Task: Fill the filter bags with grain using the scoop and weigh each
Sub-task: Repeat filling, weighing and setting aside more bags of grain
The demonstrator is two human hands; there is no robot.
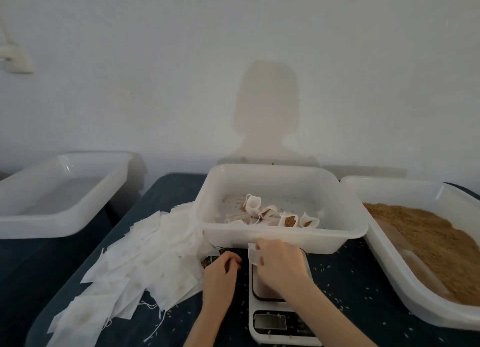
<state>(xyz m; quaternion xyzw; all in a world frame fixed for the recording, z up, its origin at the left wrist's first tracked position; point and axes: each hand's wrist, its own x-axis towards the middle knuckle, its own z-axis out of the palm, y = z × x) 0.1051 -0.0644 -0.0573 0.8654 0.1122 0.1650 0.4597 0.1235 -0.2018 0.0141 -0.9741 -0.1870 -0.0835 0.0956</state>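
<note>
The middle tub (283, 239) at 12 o'clock holds several grain-filled bags (270, 214). At 3 o'clock a second tub (405, 276) holds loose grain (441, 245); the tub (62, 190) at 10 o'clock looks bare. The right hand (281, 263) pinches a bag (253, 255) over the scale (279, 318). The left hand (220, 268) is curled; whether it holds anything I cannot tell. Empty bags (145, 266) are heaped at 9 o'clock on the desk (350, 289).

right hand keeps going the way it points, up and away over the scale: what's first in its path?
Most likely the near wall of the middle tub. The right hand, pinching a filter bag above the scale, sits just short of it; depth is unclear.
</note>
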